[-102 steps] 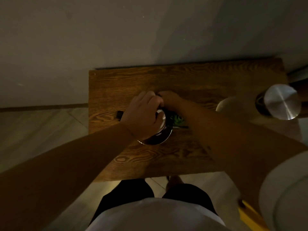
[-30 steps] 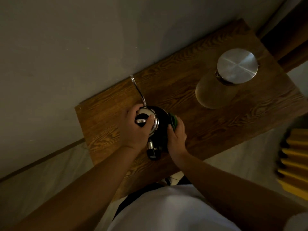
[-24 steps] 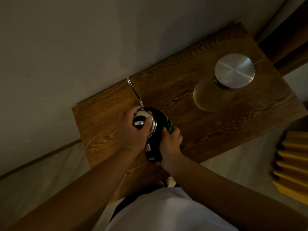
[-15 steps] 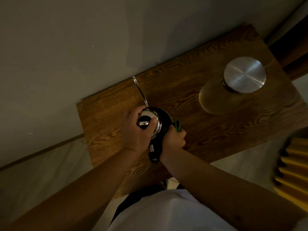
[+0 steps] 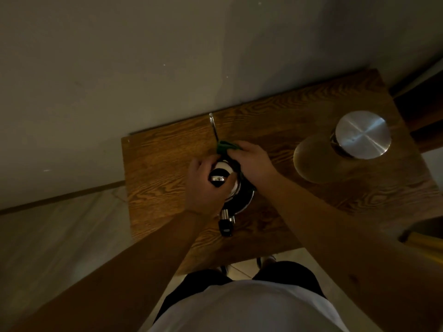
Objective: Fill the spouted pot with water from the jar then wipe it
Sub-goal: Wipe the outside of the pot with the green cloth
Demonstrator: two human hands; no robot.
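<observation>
The left hand (image 5: pixel 206 185) is curling over the lid knob (image 5: pixel 217 180) of the spouted pot (image 5: pixel 241 200), fingers and thumb closing around the knob and pinning the pot down on the wooden table (image 5: pixel 167 168). The pot is sitting near the middle of the table, its handle (image 5: pixel 225 225) pointing back toward the person and its thin spout (image 5: pixel 213 127) reaching away toward the wall. Just right of the knob, the right hand (image 5: pixel 251 161) is pressing a green cloth (image 5: pixel 224 146) against the far side of the pot, at the foot of the spout; the fingers are bunching round the cloth, with only its green edge showing past the fingertips. Further right, well apart from both hands, the jar (image 5: pixel 316 161) is standing with its metal lid (image 5: pixel 363 134) on. Judging by this, the wiping step is in hand. The next move is probably calling for the cloth to be run along the spout or round the remaining side while the left hand is keeping the pot from turning
</observation>
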